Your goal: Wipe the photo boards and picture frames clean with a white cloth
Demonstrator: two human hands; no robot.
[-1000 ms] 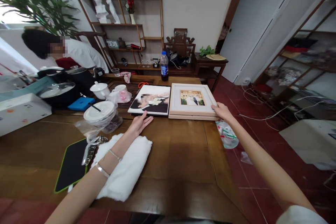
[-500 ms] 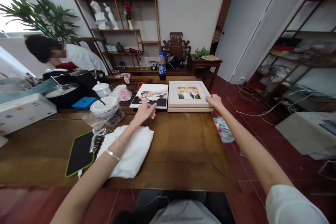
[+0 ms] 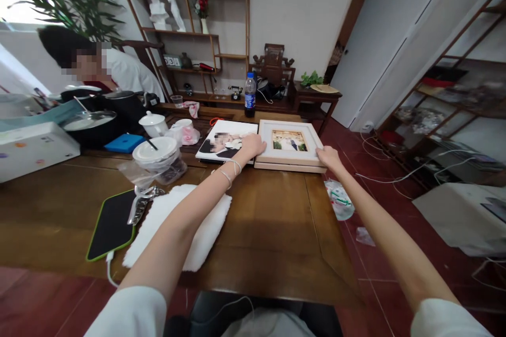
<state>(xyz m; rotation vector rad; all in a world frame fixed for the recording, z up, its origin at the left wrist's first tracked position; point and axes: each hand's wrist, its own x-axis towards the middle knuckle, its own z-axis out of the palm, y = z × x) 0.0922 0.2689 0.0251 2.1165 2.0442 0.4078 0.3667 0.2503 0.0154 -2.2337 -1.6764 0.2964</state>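
A pale wooden picture frame (image 3: 290, 156) with a small photo lies flat at the far side of the wooden table (image 3: 272, 231). My right hand (image 3: 329, 157) grips its near right corner. My left hand (image 3: 252, 146) rests on its left edge, where it meets a frameless photo print (image 3: 221, 139) lying beside it. A white folded towel (image 3: 205, 231) lies under my left forearm.
A blue-capped bottle (image 3: 249, 96) stands behind the frames. To the left are a lidded container (image 3: 156, 155), a teapot (image 3: 152, 124), pots, a white box (image 3: 29, 150) and a black mat (image 3: 113, 224). Another person (image 3: 98, 68) sits at far left. Cables and plastic bags lie on the red floor.
My left hand moved right from the near edge of the photo print onto the left edge of the wooden frame. My right hand stayed on the frame's right corner.
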